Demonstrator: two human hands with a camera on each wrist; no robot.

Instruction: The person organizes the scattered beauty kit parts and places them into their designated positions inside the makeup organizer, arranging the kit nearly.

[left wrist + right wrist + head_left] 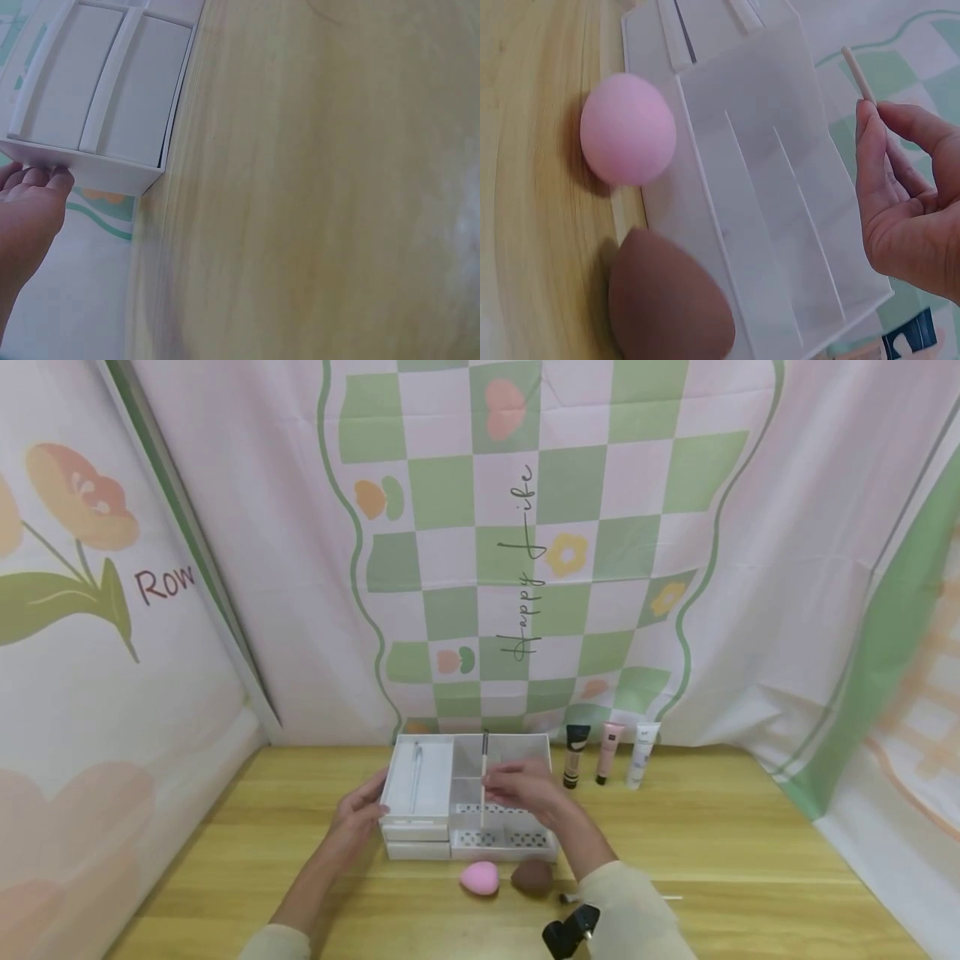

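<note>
Dial centred on the organizer, head view, 12 away from you. Patterned curtain [510, 552] hangs at 12, behind the wood table [750, 860]. White organizer [502, 854] sits on the table: 2 closed drawers [417, 850] at 8, top tray [435, 793] above them at 10, divided compartments [528, 752] from 1 to 5. Your right hand [527, 789] is at 3, over the compartments, thumb and fingertips brought down to a narrow pinch. Your left hand [356, 816] is at 9, fingers against the side wall, not wrapped around anything. 3 tubes stand between 2 and 3, apart from each other: black tube [576, 756], pink tube [610, 752], white tube [643, 755]. 2 sponges sit just beside the near wall: brown sponge [532, 878] at 5, pink sponge [480, 878] at 6. Your right pinch has the thin stick [484, 758], near dial centre, roughly upright, dark end up; can't tell if its lower end touches. Slim tool [416, 777] lies in the tray.
</note>
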